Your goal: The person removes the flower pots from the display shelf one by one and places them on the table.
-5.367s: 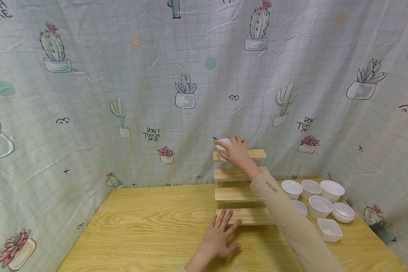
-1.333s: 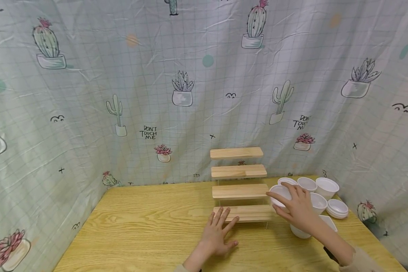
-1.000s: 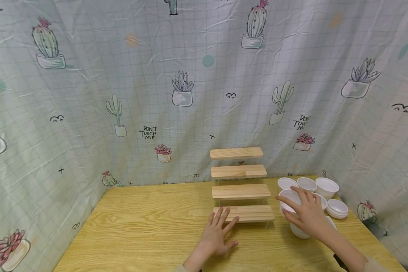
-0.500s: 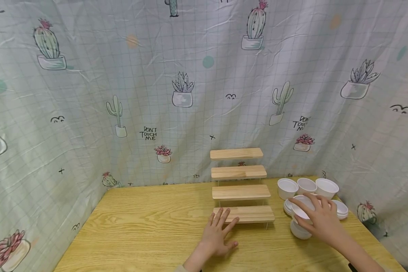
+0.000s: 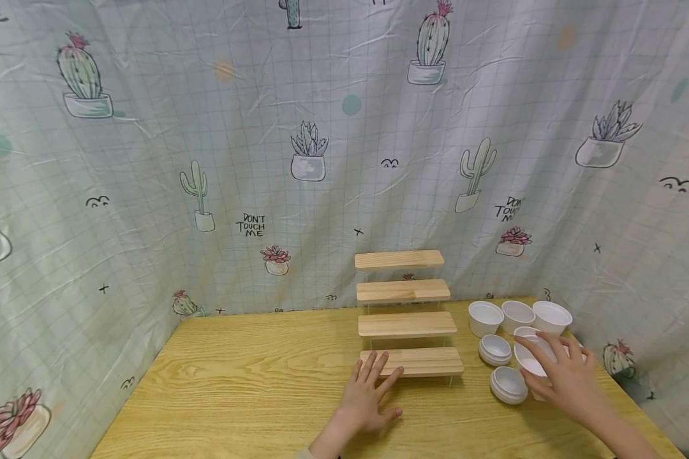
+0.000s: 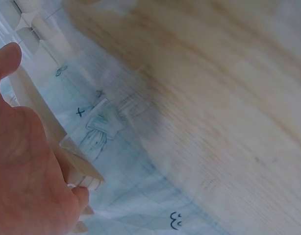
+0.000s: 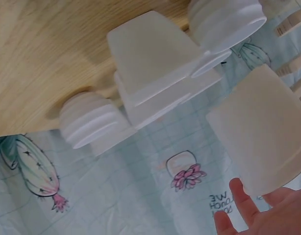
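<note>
My right hand point(image 5: 568, 382) grips a round white plastic bowl point(image 5: 535, 357) by its rim at the right of the table. In the right wrist view that bowl point(image 7: 263, 132) is held apart from the bowls behind it. A square white bowl point(image 7: 153, 54) shows there too, mostly hidden by the hand in the head view. My left hand point(image 5: 367, 398) lies with spread, straight fingers on the lowest board of a four-step wooden stand point(image 5: 425, 361). Its boards hold no bowls.
Two low ridged white bowls point(image 5: 508, 384) stand left of my right hand. Behind are several round white bowls point(image 5: 485, 317) in a row near the curtain point(image 5: 321, 223). The yellow wood-grain table point(image 5: 252, 376) stretches left of the stand.
First my right hand was at the top board with the white bowl. It has carried that bowl down, then right among the other bowls. The left hand has stayed on the lowest board.
</note>
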{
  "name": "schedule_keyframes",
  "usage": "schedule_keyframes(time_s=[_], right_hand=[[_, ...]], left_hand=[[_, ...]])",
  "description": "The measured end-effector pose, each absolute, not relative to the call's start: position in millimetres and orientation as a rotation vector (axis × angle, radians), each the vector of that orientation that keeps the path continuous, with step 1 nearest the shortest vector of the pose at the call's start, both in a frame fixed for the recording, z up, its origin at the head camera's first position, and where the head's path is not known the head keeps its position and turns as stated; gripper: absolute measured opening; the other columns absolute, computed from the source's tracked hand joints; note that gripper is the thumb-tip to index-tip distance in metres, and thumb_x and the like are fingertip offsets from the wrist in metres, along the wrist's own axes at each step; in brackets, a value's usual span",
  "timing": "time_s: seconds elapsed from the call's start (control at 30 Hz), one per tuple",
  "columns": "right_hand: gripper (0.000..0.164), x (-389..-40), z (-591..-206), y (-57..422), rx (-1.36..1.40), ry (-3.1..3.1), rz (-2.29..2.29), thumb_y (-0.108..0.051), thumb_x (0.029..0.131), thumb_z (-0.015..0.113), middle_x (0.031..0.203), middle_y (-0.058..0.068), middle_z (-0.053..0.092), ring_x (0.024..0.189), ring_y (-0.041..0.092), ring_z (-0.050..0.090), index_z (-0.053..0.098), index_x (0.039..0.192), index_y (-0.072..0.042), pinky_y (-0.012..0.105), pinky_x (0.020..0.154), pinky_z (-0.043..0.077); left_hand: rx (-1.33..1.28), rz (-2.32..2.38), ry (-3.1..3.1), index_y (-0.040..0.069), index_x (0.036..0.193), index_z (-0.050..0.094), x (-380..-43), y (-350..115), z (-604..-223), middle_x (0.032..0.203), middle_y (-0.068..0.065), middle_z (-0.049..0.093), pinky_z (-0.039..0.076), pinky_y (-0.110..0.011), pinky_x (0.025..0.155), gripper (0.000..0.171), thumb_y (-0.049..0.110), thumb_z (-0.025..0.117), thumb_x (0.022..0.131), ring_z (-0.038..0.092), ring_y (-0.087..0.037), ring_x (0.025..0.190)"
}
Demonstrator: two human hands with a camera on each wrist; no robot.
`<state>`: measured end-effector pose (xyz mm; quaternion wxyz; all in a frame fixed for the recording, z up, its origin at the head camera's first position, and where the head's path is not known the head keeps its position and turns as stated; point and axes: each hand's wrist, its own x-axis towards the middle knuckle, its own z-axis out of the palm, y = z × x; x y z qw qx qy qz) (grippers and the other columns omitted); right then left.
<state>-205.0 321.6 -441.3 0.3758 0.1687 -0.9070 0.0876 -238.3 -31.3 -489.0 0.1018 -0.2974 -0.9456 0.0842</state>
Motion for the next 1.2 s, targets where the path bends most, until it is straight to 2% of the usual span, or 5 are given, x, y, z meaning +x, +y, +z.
schedule_keyframes(time_s=[0.23, 0.43, 0.67, 0.93, 1.2], right_hand=[[0.048, -197, -440, 338, 0.382, -2.342, 0.199, -0.043, 0.075, 0.062, 0.113, 0.017, 0.047, 0.091, 0.037, 0.040, 0.051, 0.116, -0.021, 0.057, 0.067, 0.027], [0.058, -193, -440, 353, 0.353, -2.361, 0.136, -0.034, 0.066, 0.068, 0.111, 0.017, 0.049, 0.089, 0.038, 0.042, 0.049, 0.119, -0.020, 0.056, 0.067, 0.027], [0.062, -191, -444, 373, 0.294, -2.411, 0.142, -0.032, 0.066, 0.070, 0.110, 0.017, 0.049, 0.091, 0.042, 0.039, 0.046, 0.123, -0.022, 0.061, 0.070, 0.025], [0.063, -191, -448, 392, 0.271, -2.440, 0.088, -0.035, 0.067, 0.070, 0.109, 0.014, 0.049, 0.093, 0.043, 0.039, 0.044, 0.124, -0.025, 0.060, 0.070, 0.027], [0.065, -192, -458, 405, 0.282, -2.477, 0.086, -0.026, 0.063, 0.070, 0.107, 0.014, 0.047, 0.094, 0.042, 0.038, 0.045, 0.122, -0.022, 0.059, 0.069, 0.026]], left_hand=[[-0.876, 0.265, -2.814, 0.037, 0.142, 0.014, -237, -31, -485, 0.150, -0.001, 0.014, 0.022, -0.040, 0.110, 0.067, 0.064, 0.033, 0.084, 0.015, -0.023, 0.138], [-0.877, 0.271, -2.818, 0.037, 0.142, 0.013, -236, -31, -484, 0.151, -0.001, 0.013, 0.022, -0.040, 0.110, 0.067, 0.064, 0.033, 0.084, 0.016, -0.023, 0.138], [-0.869, 0.257, -2.832, 0.038, 0.142, 0.012, -237, -31, -485, 0.151, -0.001, 0.012, 0.021, -0.040, 0.111, 0.067, 0.064, 0.033, 0.084, 0.015, -0.022, 0.139], [-0.871, 0.251, -2.836, 0.037, 0.142, 0.013, -237, -31, -485, 0.151, -0.002, 0.011, 0.021, -0.040, 0.111, 0.066, 0.063, 0.033, 0.085, 0.014, -0.023, 0.139], [-0.874, 0.247, -2.827, 0.038, 0.142, 0.014, -236, -31, -484, 0.150, -0.002, 0.014, 0.022, -0.040, 0.110, 0.066, 0.064, 0.034, 0.084, 0.016, -0.023, 0.138]])
